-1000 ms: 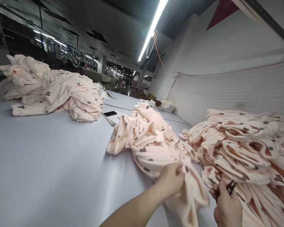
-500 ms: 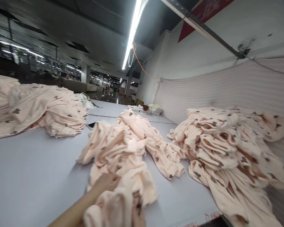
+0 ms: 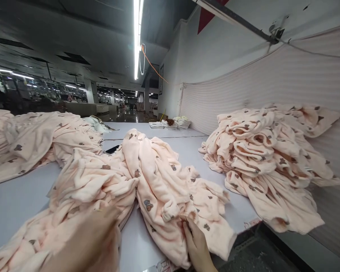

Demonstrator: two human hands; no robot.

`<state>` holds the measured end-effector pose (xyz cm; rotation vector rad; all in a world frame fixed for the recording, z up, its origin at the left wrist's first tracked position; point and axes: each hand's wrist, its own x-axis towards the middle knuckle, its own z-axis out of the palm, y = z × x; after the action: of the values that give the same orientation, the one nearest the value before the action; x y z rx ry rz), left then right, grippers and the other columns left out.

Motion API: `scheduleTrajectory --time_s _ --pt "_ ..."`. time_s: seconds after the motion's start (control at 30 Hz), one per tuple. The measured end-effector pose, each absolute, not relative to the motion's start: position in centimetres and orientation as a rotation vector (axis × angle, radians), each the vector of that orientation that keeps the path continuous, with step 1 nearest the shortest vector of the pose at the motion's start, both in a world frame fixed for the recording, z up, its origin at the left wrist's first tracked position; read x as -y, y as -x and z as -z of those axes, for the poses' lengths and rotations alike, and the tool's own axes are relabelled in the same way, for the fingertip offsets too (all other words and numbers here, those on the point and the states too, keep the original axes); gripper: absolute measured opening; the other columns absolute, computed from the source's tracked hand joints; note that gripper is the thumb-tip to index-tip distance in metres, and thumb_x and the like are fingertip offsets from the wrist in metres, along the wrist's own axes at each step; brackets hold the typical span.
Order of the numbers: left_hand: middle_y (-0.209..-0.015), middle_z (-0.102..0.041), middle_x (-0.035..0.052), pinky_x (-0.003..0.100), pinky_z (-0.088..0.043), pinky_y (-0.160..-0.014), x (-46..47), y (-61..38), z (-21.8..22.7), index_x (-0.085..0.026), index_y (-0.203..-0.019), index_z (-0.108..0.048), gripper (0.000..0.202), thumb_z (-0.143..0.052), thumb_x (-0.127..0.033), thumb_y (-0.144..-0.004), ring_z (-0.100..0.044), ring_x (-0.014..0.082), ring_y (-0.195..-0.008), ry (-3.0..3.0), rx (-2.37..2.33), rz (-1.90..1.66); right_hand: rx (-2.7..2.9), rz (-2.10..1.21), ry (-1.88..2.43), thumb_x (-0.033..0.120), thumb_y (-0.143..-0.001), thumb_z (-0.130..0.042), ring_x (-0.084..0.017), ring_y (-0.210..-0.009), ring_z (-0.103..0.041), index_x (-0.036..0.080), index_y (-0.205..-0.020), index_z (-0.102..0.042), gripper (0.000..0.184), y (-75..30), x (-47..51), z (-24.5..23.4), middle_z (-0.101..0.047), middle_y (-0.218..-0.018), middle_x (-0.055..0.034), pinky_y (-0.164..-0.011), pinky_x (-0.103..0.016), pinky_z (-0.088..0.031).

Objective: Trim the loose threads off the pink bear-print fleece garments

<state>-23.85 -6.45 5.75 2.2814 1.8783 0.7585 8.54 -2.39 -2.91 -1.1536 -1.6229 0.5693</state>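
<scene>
A pale pink fleece garment (image 3: pixel 161 185) with small brown bear prints lies bunched on the table before me, one sleeve-like part running down to the front edge. At its lower right, my right hand (image 3: pixel 197 241) is closed on the fabric between thumb and fingers. A small dark sliver shows by those fingers, too small to name. Motion smears my left hand (image 3: pixel 93 234), which is over another crumpled length of the same printed fleece (image 3: pixel 93 173) at the left. Whether its fingers grip that cloth is not clear.
A tall stack of matching garments (image 3: pixel 246 151) stands at the right, partly hanging over the table edge. Another heap (image 3: pixel 39 139) lies at the left. A dark phone-like object (image 3: pixel 112 149) sits behind the middle cloth. White folded pieces (image 3: pixel 181 122) are at the table's far end.
The middle fleece has been spread out into left and right parts. My right hand now shows at the right part's edge. My left hand has moved left and blurs. The view has levelled.
</scene>
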Motion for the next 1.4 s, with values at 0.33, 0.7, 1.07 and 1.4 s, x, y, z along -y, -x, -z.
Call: scheduleTrajectory --time_s 0.33,0.7,1.07,1.4 --pt "-0.146 -0.035 0.0226 0.05 -0.028 -0.11 2.5 9.8 4.1 -0.015 -0.13 -0.05 0.065 -0.055 -0.011 -0.066 -0.032 0.0363 -0.135 -2.195 -1.505 -0.584 1.377 -0.763 1.391 0.047 -0.084 -0.052 -0.03 -0.104 -0.065 0.019 -0.105 -0.07 0.039 -13.2 3.6 6.5 -0.073 -0.105 -0.0106 -0.092 -0.044 -0.048" --pt "-0.111 -0.06 0.0155 0.043 -0.049 -0.084 8.0 7.6 7.1 -0.019 -0.135 -0.042 0.065 -0.06 -0.042 -0.077 -0.059 0.0302 -0.094 -1.636 -1.532 -1.265 1.426 -0.938 1.144 0.028 -0.08 -0.06 -0.018 -0.076 -0.061 0.018 -0.081 -0.065 0.012 -7.4 4.7 4.5 -0.065 -0.078 -0.0004 -0.071 -0.024 -0.049" --pt "-0.126 -0.06 0.0083 0.036 -0.054 -0.081 9.0 10.2 0.2 -0.024 -0.122 -0.049 0.057 -0.068 -0.045 -0.073 -0.06 0.03 -0.108 -0.678 -1.074 -1.398 1.258 -1.094 1.086 0.047 -0.076 -0.066 -0.02 -0.077 -0.065 0.019 -0.094 -0.068 0.033 -4.4 6.9 4.9 -0.07 -0.085 -0.0046 -0.069 -0.024 -0.051" --pt "-0.124 -0.056 0.0111 0.046 -0.041 -0.097 9.9 13.4 -1.3 -0.028 -0.129 -0.048 0.057 -0.051 -0.011 -0.074 -0.052 0.0299 -0.115 -2.13 -1.595 -1.135 1.651 -0.587 0.777 0.019 -0.087 -0.048 -0.015 -0.073 -0.063 0.025 -0.099 -0.065 0.022 -3.2 7.7 2.9 -0.063 -0.086 -0.0038 -0.065 -0.02 -0.049"
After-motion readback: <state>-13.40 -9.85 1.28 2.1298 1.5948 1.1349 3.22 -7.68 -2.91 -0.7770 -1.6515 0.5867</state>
